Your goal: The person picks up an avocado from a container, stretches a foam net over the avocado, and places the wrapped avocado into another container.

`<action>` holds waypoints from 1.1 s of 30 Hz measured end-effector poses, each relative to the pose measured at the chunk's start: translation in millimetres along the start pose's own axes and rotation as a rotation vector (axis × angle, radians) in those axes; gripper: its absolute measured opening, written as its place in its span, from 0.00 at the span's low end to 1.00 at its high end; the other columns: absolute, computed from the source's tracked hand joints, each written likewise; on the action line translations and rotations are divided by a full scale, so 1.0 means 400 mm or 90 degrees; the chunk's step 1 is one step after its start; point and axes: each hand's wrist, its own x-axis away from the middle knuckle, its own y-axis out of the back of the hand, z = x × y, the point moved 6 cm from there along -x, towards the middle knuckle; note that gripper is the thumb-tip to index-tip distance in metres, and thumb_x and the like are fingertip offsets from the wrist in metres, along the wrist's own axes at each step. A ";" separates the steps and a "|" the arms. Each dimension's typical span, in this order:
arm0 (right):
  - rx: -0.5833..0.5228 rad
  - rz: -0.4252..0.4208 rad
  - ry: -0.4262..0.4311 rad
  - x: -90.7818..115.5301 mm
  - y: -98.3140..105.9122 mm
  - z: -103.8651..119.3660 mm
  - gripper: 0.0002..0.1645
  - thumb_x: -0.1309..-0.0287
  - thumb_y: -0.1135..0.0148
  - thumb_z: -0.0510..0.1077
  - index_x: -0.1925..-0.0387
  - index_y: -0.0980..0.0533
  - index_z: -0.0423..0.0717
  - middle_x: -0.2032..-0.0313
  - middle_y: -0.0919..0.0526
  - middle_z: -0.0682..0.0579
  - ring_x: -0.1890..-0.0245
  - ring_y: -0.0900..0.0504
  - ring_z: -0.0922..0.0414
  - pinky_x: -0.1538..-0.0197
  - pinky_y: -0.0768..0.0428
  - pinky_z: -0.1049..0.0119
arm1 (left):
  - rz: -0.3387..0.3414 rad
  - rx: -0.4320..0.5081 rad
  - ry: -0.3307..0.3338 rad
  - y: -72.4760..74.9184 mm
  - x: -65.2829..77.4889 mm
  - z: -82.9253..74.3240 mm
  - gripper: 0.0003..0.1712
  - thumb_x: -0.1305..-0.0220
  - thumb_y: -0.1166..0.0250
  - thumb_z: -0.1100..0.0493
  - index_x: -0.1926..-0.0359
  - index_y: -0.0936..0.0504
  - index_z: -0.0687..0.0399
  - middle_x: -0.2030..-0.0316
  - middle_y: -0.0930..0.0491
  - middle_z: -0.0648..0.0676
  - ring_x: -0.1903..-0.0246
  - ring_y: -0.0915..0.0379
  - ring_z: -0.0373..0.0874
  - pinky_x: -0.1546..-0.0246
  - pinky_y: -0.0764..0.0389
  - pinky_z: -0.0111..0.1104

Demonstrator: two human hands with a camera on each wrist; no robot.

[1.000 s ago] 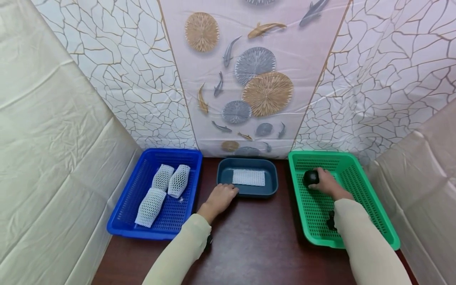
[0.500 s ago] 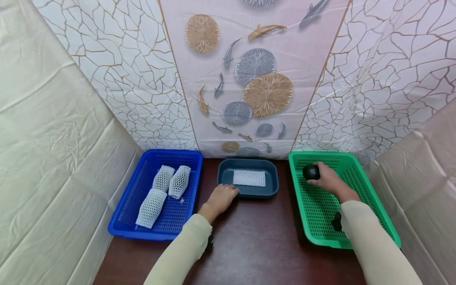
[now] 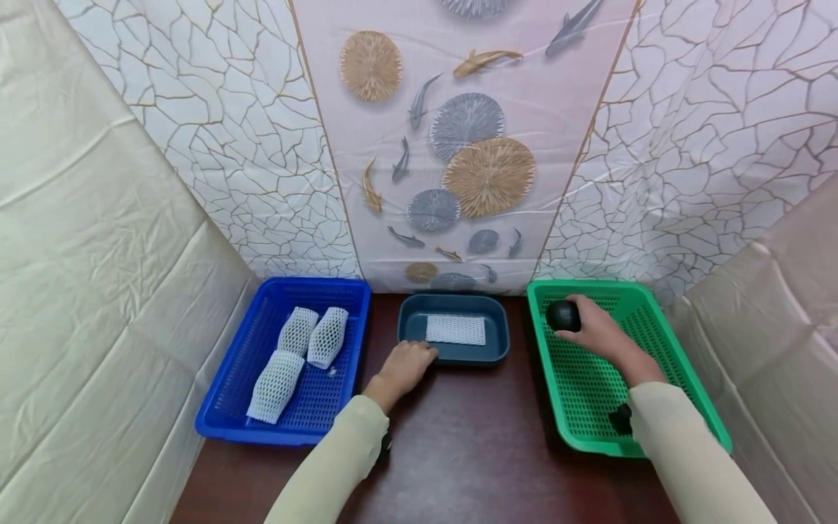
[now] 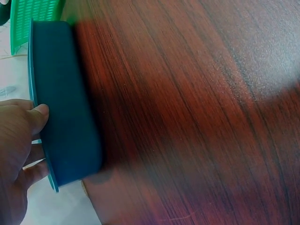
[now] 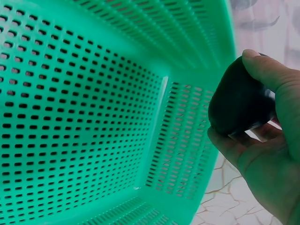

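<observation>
My right hand [image 3: 599, 331] grips a smooth black, rounded, apple-shaped fruit [image 3: 564, 315] over the far left part of the green basket [image 3: 559, 407]. In the right wrist view, thumb and fingers close around the black fruit [image 5: 241, 98] beside the basket's end wall. My left hand [image 3: 404, 365] holds the near left rim of a dark teal tray [image 3: 468, 359]. The left wrist view has the thumb against the outer wall of the tray [image 4: 68, 108], the other fingers over its rim. Inside the tray lies a flat white foam net sleeve [image 3: 456, 330].
At the left, a blue basket [image 3: 208, 415] holds three white net-covered pieces, such as the nearest one [image 3: 276, 386]. All three containers stand on a dark brown wooden table [image 3: 484, 444]. Patterned cloth [image 3: 452, 240] hangs behind, and pale cloth walls close both sides.
My right hand has lifted the black fruit from the basket floor and moved it slightly toward the far left rim. The left hand has stayed at the tray.
</observation>
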 end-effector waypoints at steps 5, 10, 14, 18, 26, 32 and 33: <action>0.001 -0.018 0.003 0.030 0.009 0.036 0.51 0.34 0.31 0.50 0.24 0.47 0.30 0.31 0.37 0.25 0.37 0.30 0.29 0.44 0.24 0.34 | -0.013 -0.004 -0.005 0.004 0.001 -0.002 0.12 0.28 0.37 0.65 0.53 0.12 0.46 0.61 0.13 0.50 0.63 0.16 0.44 0.61 0.15 0.40; 0.000 -0.037 0.018 0.060 0.016 0.074 0.50 0.34 0.31 0.49 0.25 0.46 0.31 0.31 0.36 0.27 0.36 0.30 0.30 0.43 0.24 0.33 | -0.015 0.005 -0.008 0.007 0.004 -0.002 0.12 0.29 0.37 0.66 0.52 0.12 0.47 0.60 0.13 0.51 0.63 0.16 0.45 0.61 0.15 0.40; -0.003 -0.042 0.028 0.080 0.020 0.111 0.50 0.35 0.30 0.49 0.24 0.45 0.31 0.30 0.36 0.27 0.36 0.29 0.30 0.44 0.24 0.34 | -0.012 0.012 -0.010 0.005 0.004 -0.001 0.12 0.28 0.37 0.66 0.52 0.11 0.47 0.60 0.13 0.51 0.62 0.16 0.45 0.60 0.15 0.40; -0.009 -0.042 0.043 0.097 0.017 0.156 0.50 0.36 0.29 0.49 0.24 0.45 0.32 0.30 0.36 0.28 0.36 0.28 0.32 0.44 0.23 0.35 | -0.018 0.018 -0.008 0.007 0.000 0.001 0.12 0.28 0.38 0.66 0.53 0.11 0.48 0.61 0.13 0.51 0.63 0.16 0.45 0.60 0.15 0.40; 0.001 -0.051 0.099 0.124 -0.029 0.248 0.48 0.40 0.25 0.46 0.27 0.40 0.33 0.34 0.31 0.30 0.38 0.26 0.35 0.44 0.22 0.37 | -0.013 0.028 -0.005 0.007 -0.003 0.004 0.12 0.28 0.38 0.65 0.52 0.12 0.47 0.60 0.13 0.50 0.62 0.16 0.44 0.59 0.14 0.40; 0.001 -0.047 0.141 0.147 -0.089 0.313 0.46 0.42 0.23 0.46 0.29 0.37 0.36 0.36 0.28 0.33 0.41 0.23 0.38 0.47 0.19 0.41 | -0.009 0.032 -0.004 0.010 -0.002 0.003 0.11 0.28 0.37 0.65 0.53 0.12 0.48 0.60 0.13 0.51 0.62 0.16 0.45 0.59 0.14 0.40; -0.001 -0.044 0.145 0.151 -0.101 0.321 0.46 0.42 0.23 0.46 0.29 0.37 0.36 0.36 0.29 0.34 0.41 0.23 0.39 0.47 0.19 0.42 | -0.007 0.032 -0.004 0.011 -0.002 0.003 0.11 0.28 0.37 0.65 0.53 0.12 0.48 0.60 0.13 0.51 0.62 0.16 0.45 0.59 0.14 0.41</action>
